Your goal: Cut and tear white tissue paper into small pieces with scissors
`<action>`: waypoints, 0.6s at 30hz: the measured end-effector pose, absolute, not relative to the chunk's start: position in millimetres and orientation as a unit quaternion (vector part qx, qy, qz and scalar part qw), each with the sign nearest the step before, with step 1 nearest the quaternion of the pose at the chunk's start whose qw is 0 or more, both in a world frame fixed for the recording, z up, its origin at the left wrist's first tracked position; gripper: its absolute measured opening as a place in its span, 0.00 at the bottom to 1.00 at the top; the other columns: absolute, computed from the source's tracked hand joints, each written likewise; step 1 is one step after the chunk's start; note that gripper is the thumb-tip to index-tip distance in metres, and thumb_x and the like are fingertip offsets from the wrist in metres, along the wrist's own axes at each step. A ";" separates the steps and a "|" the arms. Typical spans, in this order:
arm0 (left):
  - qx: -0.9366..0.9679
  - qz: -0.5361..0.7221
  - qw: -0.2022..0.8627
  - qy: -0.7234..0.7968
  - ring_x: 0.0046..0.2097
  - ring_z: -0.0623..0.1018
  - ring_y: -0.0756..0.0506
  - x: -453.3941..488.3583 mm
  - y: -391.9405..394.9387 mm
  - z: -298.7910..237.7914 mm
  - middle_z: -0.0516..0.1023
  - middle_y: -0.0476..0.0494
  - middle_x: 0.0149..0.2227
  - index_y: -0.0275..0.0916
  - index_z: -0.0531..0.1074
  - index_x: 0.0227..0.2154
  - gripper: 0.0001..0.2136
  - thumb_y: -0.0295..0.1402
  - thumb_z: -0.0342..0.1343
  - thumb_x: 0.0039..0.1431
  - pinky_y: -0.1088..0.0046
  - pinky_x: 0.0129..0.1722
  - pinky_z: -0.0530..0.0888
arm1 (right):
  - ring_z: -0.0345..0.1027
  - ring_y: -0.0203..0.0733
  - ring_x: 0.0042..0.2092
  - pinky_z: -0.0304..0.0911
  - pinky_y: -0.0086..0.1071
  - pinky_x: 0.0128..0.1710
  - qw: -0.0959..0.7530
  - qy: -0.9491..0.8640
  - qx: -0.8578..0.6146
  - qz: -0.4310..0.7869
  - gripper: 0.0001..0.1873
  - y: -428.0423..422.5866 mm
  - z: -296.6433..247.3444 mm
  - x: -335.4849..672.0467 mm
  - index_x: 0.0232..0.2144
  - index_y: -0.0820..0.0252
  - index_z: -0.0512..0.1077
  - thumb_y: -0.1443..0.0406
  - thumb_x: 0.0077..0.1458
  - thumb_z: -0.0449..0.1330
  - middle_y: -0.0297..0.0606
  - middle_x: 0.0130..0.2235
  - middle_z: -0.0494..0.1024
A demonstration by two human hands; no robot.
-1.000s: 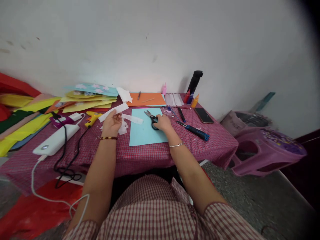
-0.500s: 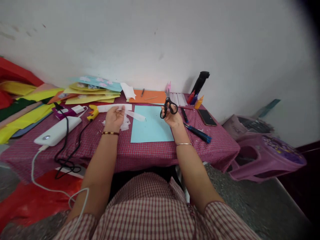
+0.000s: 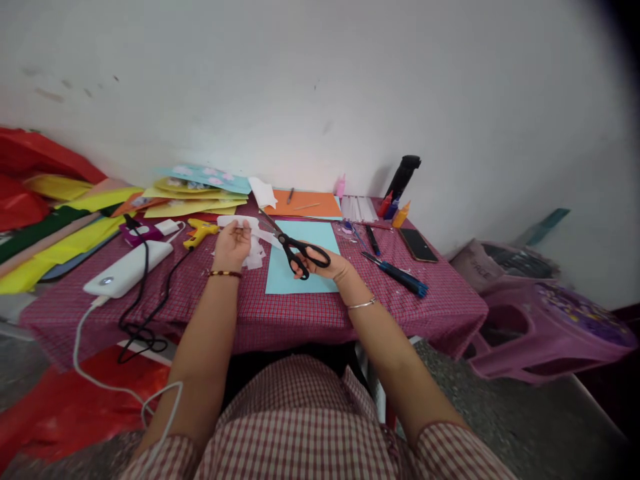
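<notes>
My left hand [image 3: 234, 244] is closed on a white paper strip [image 3: 256, 225], pinched near the left of the light blue sheet. My right hand [image 3: 320, 261] grips black-handled scissors [image 3: 295, 248] by the finger loops. Their blades are parted and point up and left, close to the strip. Under the scissors lies the light blue sheet [image 3: 280, 283] on the checked tablecloth. Small white paper scraps [image 3: 256, 257] lie just right of my left hand.
To the left are a white power bank [image 3: 127, 270], a yellow glue gun [image 3: 201, 233] and stacked coloured papers [image 3: 200, 200]. On the right lie a blue-black tool [image 3: 403, 279], a phone [image 3: 419, 245] and small paint bottles [image 3: 401, 215]. Orange paper [image 3: 315, 205] lies at the back.
My right hand has moved left and slightly down, turning the scissors from pointing away to pointing left toward the strip, blades now apart. My left hand keeps hold of the white strip.
</notes>
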State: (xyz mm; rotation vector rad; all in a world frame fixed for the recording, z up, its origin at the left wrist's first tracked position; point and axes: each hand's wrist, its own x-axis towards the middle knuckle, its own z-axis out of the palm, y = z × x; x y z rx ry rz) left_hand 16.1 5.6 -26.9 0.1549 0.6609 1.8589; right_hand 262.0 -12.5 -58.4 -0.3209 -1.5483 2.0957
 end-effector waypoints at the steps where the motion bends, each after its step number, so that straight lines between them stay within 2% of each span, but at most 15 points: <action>1: 0.057 0.783 0.553 0.278 0.22 0.73 0.58 15.4 5.4 -26.7 0.67 0.54 0.17 0.37 0.62 0.21 0.15 0.18 0.48 0.62 0.86 0.32 0.77 | 0.75 0.38 0.30 0.74 0.37 0.37 0.251 -0.578 -0.123 0.767 0.42 -12.8 -58.6 261.9 0.59 0.61 0.56 0.48 0.51 0.66 0.36 0.33 0.79; 13: 0.041 0.786 0.553 0.274 0.22 0.74 0.57 4.5 5.4 -24.0 0.68 0.54 0.17 0.37 0.63 0.20 0.14 0.17 0.51 0.59 0.87 0.30 0.77 | 0.74 0.38 0.30 0.73 0.36 0.37 0.233 -0.598 -0.118 0.757 0.46 -14.7 -57.7 262.0 0.60 0.60 0.54 0.44 0.48 0.66 0.36 0.33 0.78; 18: 0.051 0.788 0.549 0.275 0.20 0.72 0.58 3.3 3.7 -22.7 0.68 0.54 0.17 0.37 0.63 0.20 0.15 0.18 0.50 0.60 0.85 0.31 0.77 | 0.75 0.38 0.31 0.73 0.36 0.36 0.236 -0.601 -0.118 0.755 0.42 -15.7 -56.3 261.9 0.60 0.61 0.54 0.46 0.52 0.64 0.35 0.33 0.79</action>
